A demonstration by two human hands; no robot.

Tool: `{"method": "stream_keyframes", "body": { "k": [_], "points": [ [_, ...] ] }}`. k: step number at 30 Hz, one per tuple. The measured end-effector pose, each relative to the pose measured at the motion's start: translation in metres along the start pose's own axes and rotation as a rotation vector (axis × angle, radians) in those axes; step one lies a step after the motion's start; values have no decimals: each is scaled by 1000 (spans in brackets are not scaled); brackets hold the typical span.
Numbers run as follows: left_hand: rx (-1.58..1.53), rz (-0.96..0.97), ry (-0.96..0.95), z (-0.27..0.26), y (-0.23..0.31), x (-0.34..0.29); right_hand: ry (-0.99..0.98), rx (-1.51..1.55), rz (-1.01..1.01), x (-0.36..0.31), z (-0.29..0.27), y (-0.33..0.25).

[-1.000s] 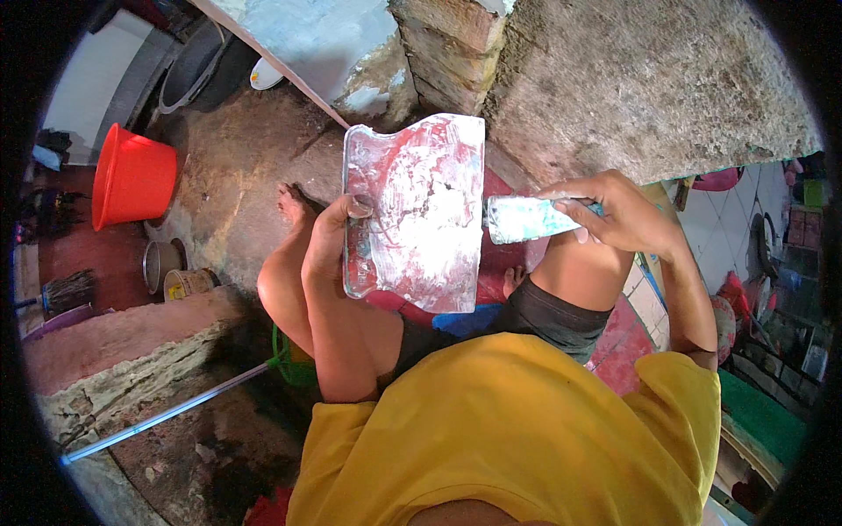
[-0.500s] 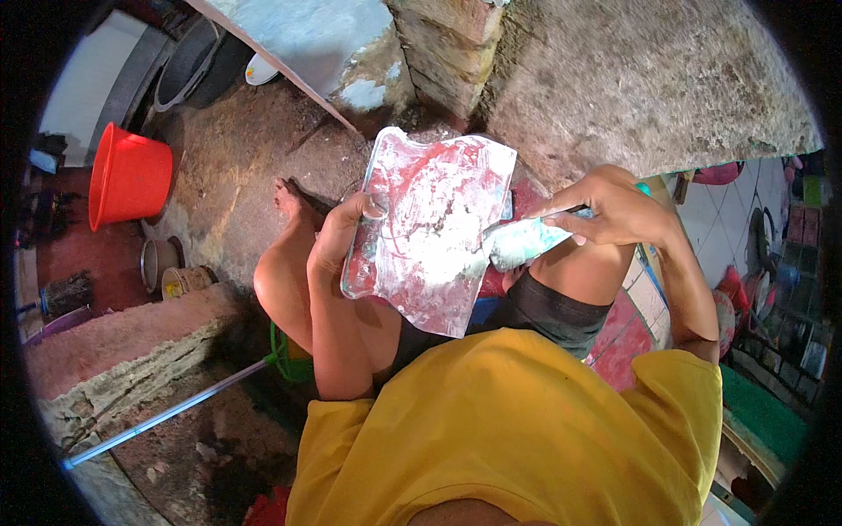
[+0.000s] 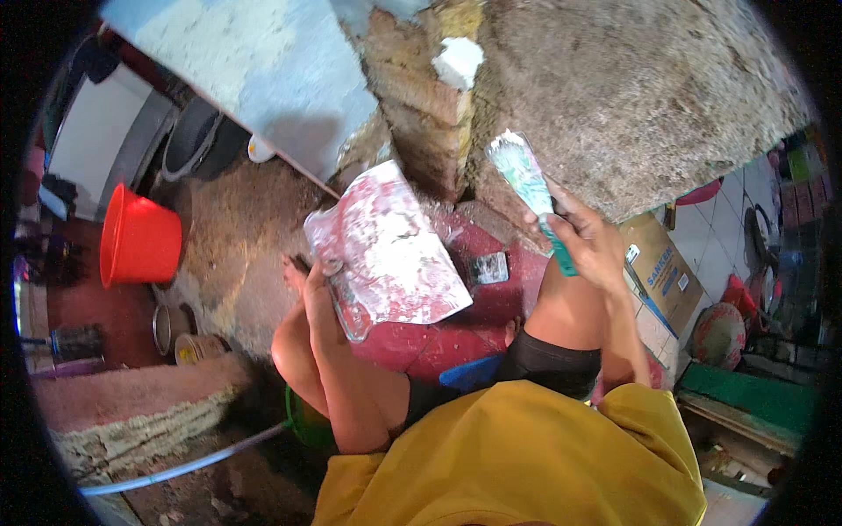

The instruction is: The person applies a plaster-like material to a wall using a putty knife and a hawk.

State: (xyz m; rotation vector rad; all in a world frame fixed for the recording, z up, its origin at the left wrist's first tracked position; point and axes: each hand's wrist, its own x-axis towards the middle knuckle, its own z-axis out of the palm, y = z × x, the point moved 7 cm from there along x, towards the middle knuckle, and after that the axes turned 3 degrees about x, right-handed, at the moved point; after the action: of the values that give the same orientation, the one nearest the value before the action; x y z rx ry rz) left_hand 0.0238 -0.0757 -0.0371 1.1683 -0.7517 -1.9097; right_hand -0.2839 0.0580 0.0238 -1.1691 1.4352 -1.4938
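My left hand (image 3: pixel 321 302) grips the left edge of a reddish board (image 3: pixel 449 309) smeared with white putty, tilted in front of my knees. My right hand (image 3: pixel 589 237) is wrapped round the green handle of a putty knife (image 3: pixel 519 175). Its wide blade points up and away, coated in white, with a lump of putty along the tip. The knife is apart from the board and in front of the rough grey wall (image 3: pixel 614 96). Farther off, a white putty patch (image 3: pixel 458 63) sits on the bare, chipped corner of the wall.
A blue-white painted panel (image 3: pixel 263 79) slants at the far left. Left are a red bucket (image 3: pixel 140 235), a dark tub (image 3: pixel 191 140) and a pole (image 3: pixel 193 469) on the floor. A small dark-and-white object (image 3: pixel 489 268) lies on red tiles. Flattened cardboard (image 3: pixel 662 272) rests at the right.
The putty knife has left the board and risen toward the wall, its blade turning upward with putty on its tip. The board has shifted left and turned. The view now takes in more wall.
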Motion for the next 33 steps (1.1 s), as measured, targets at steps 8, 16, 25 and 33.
{"method": "stream_keyframes", "body": {
  "k": [8, 16, 25, 33],
  "points": [
    [-75, 64, 4, -1, 6, 2, 384, 62, -65, 49, 7, 17],
    [-161, 18, -19, 6, 4, -5, 440, -289, -141, 58, 12, 9],
    [-174, 45, -80, 9, 4, -5, 435, -260, -150, 63, 30, 9],
    [-114, 39, -39, 14, 7, -9, 467, -250, -131, 66, 39, 6]
  ]
}}
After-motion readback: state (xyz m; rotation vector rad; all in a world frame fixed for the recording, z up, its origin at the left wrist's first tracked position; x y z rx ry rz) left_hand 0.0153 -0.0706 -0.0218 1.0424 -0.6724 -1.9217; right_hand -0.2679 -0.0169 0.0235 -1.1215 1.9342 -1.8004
